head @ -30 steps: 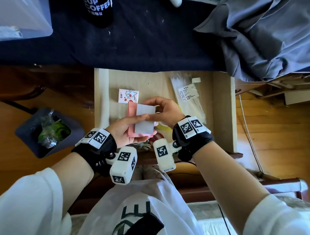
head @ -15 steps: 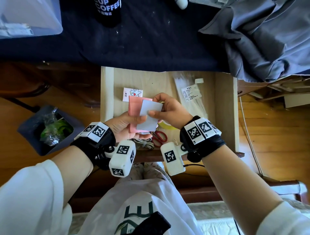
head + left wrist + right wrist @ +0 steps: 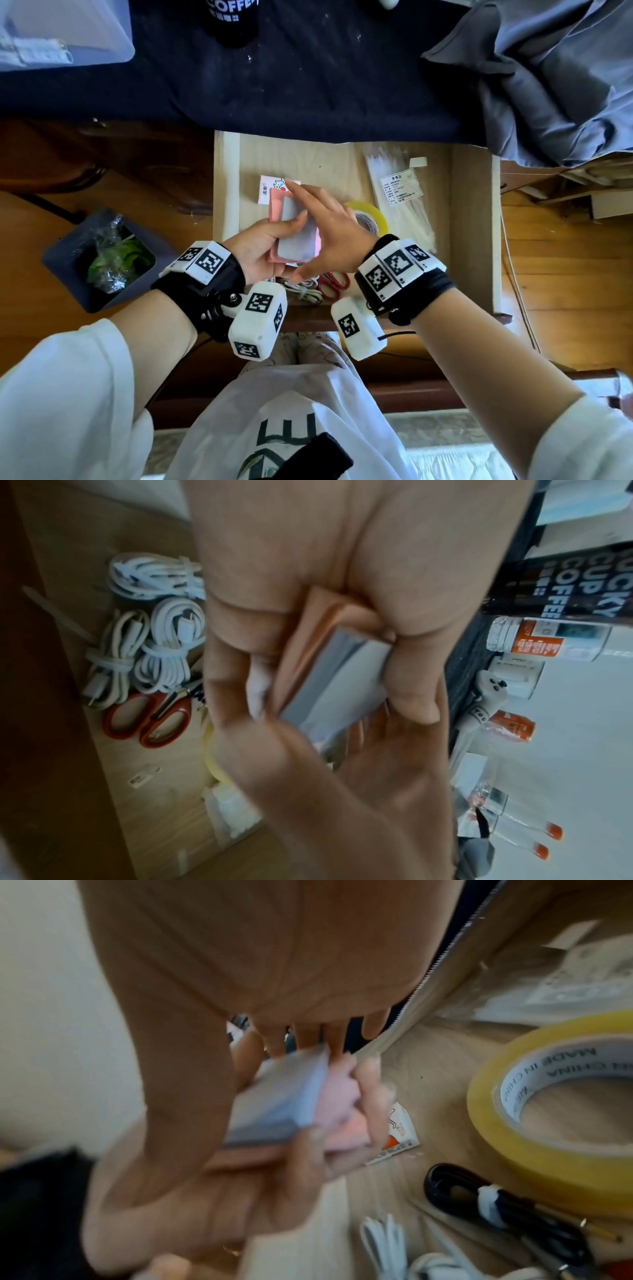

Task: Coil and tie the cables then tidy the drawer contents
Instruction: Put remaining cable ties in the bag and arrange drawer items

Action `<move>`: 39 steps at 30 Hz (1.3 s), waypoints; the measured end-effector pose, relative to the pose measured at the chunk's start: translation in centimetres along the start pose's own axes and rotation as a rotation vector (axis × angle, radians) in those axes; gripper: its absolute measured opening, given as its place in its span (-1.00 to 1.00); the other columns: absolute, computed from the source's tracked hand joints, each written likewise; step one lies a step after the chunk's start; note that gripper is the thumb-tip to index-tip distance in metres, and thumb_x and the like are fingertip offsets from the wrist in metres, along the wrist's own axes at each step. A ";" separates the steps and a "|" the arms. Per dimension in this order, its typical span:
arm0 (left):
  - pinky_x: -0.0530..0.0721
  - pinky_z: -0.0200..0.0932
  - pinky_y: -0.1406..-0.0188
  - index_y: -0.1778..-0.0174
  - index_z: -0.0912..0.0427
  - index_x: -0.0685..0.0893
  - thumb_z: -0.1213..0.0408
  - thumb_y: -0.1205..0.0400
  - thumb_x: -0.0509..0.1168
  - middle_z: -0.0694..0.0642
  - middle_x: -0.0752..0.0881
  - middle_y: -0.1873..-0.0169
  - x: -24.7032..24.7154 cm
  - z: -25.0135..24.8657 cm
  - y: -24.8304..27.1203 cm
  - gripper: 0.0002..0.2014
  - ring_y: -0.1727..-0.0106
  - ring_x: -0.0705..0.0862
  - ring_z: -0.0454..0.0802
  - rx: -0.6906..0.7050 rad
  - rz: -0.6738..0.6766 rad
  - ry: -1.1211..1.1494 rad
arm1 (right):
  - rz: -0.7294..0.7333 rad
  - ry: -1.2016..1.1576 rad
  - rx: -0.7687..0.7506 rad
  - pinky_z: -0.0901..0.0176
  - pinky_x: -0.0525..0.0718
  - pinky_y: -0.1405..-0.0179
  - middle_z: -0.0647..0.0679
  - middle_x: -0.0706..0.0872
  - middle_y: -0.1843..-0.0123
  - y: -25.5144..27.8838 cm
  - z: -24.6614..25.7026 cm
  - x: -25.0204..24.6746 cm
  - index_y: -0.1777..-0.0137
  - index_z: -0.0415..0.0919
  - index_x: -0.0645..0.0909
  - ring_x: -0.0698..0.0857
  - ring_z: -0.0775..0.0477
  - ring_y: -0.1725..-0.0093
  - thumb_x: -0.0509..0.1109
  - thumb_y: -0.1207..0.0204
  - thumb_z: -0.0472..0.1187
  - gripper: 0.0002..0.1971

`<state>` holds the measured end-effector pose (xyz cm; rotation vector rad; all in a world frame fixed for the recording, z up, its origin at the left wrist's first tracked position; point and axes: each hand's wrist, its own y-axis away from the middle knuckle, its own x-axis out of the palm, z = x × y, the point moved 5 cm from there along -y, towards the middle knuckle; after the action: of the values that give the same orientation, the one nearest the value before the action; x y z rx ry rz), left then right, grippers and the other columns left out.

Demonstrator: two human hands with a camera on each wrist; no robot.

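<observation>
Over the open wooden drawer (image 3: pixel 472 222) my left hand (image 3: pixel 270 233) grips a stack of two note pads, a pink pad (image 3: pixel 275 209) with a smaller grey pad (image 3: pixel 298 240) on top; its thumb lies across the grey pad (image 3: pixel 335 685). My right hand (image 3: pixel 325 222) rests with straight fingers along the stack's right edge, thumb at its near end. Tied white cable coils (image 3: pixel 164 642) lie at the drawer's front beside red-handled scissors (image 3: pixel 147 718). A tied black cable (image 3: pixel 479 1191) lies by the tape roll (image 3: pixel 548 1110).
Inside the drawer are a cartoon card (image 3: pixel 270 186) behind the stack, yellow tape (image 3: pixel 371 214) and a bag of white zip ties (image 3: pixel 400 198). On the dark desktop stand a coffee cup (image 3: pixel 233 20), a clear box (image 3: pixel 61 31) and grey cloth (image 3: pixel 548 68). A bin (image 3: pixel 102 260) sits left.
My right hand let go its pinch on the grey pad, laid it flat on the pink one, and now has its fingers straightened along the stack. The left hand kept its hold.
</observation>
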<state>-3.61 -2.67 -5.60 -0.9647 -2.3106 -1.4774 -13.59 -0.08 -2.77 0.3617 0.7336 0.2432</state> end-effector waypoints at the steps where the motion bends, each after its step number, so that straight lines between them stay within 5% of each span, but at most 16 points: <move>1: 0.77 -0.05 0.39 0.03 0.10 0.64 0.08 -0.38 0.29 0.04 0.79 0.32 0.2 0.0 0.0 -0.71 0.31 0.78 -0.04 -0.004 0.000 0.004 | -0.028 0.063 0.002 0.02 0.24 -0.41 0.03 0.21 -0.54 0.0 0.2 0.1 -0.65 0.05 -0.05 0.25 -0.04 -0.49 0.71 -0.02 0.02 0.27; 6: 0.70 0.29 0.08 0.09 0.11 0.76 0.12 -0.41 0.33 0.13 0.78 0.16 0.5 0.7 0.0 -0.77 0.14 0.74 0.13 -0.051 0.035 0.046 | -0.231 0.044 0.012 -0.05 0.42 -0.26 -0.07 0.38 -0.39 -0.7 0.2 0.2 -0.52 -0.18 0.30 0.41 -0.06 -0.39 0.59 -0.07 0.01 -0.03; 14: 0.61 0.32 -0.10 0.01 0.14 0.70 0.21 -0.34 0.41 0.17 0.75 0.06 -2.3 0.6 -0.3 -0.70 0.00 0.69 0.18 -0.053 -0.114 0.093 | -0.077 0.113 -0.003 -0.08 0.39 -0.40 -0.09 0.32 -0.42 -3.5 -0.4 2.6 -0.53 -0.20 0.24 0.40 -0.10 -0.43 0.66 -0.08 0.06 0.03; 18: 0.65 0.04 -0.07 -0.05 0.16 0.67 0.17 -0.42 0.33 0.12 0.78 0.11 -3.8 -1.6 0.7 -0.70 0.07 0.73 0.04 -0.006 -0.142 0.028 | -0.049 0.090 -0.005 -0.08 0.39 -0.41 -0.11 0.35 -0.36 -5.4 0.5 3.2 -0.51 -0.26 0.24 0.43 -0.12 -0.37 0.66 -0.08 0.08 0.04; 22: 0.65 -0.09 -0.15 -0.22 0.17 0.61 0.25 -0.63 0.22 0.16 0.75 -0.04 -7.1 -4.5 2.3 -0.74 -0.06 0.73 0.05 0.143 -0.272 -0.139 | -0.043 -0.050 0.182 0.06 0.44 -0.36 -0.12 0.37 -0.34 -7.1 -1.0 3.8 -0.49 -0.25 0.22 0.44 -0.13 -0.33 0.64 -0.17 -0.09 -0.06; 25: 0.68 -0.18 0.04 -0.04 0.13 0.65 0.42 -0.61 0.27 0.10 0.76 0.10 -10.4 -4.8 3.3 -0.84 0.09 0.73 -0.03 0.248 -0.462 -0.106 | 0.030 -0.037 0.241 -0.04 0.50 -0.31 -0.16 0.44 -0.33 -8.3 -2.0 5.6 -0.48 -0.25 0.25 0.48 -0.18 -0.31 0.65 -0.17 -0.11 -0.09; 28: 0.57 -0.26 0.30 0.11 0.15 0.58 0.55 -0.52 0.34 0.06 0.63 0.28 -11.9 -2.8 3.2 -0.80 0.34 0.54 -0.10 0.155 -0.534 -0.079 | 0.094 0.010 0.245 -0.07 0.52 -0.29 -0.17 0.45 -0.29 -9.9 -2.5 7.8 -0.48 -0.24 0.25 0.47 -0.21 -0.29 0.66 -0.14 -0.09 -0.06; 31: 0.44 -0.39 0.55 0.23 0.15 0.50 0.63 -0.47 0.36 0.06 0.54 0.36 -12.7 -1.3 2.5 -0.72 0.38 0.47 -0.11 0.087 -0.562 -0.047 | 0.110 0.153 0.241 -0.04 0.44 -0.34 -0.17 0.39 -0.36 -11.7 -2.6 9.4 -0.52 -0.23 0.17 0.42 -0.20 -0.36 0.64 -0.17 -0.05 -0.02; 35: 0.35 -0.45 0.69 0.26 0.15 0.45 0.67 -0.49 0.30 0.08 0.50 0.39 -13.4 -0.7 1.7 -0.69 0.35 0.48 -0.08 0.104 -0.539 -0.006 | -0.009 0.292 0.248 -0.02 0.36 -0.41 -0.15 0.27 -0.45 -13.6 -2.8 9.5 -0.50 -0.19 0.19 0.30 -0.20 -0.44 0.60 -0.22 -0.07 -0.10; 39: 0.35 -0.42 0.67 0.26 0.15 0.44 0.67 -0.50 0.30 0.06 0.49 0.43 -13.7 -0.7 1.6 -0.69 0.47 0.53 -0.16 0.102 -0.524 -0.029 | -0.161 0.443 0.247 -0.03 0.37 -0.34 -0.19 0.31 -0.45 -14.4 -2.8 10.2 -0.46 -0.21 0.29 0.32 -0.24 -0.44 0.38 -0.48 -0.22 -0.44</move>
<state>7.65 -8.31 -11.20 -0.3640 -2.7670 -1.4965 -6.87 -9.06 -16.62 0.4875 1.2293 0.0784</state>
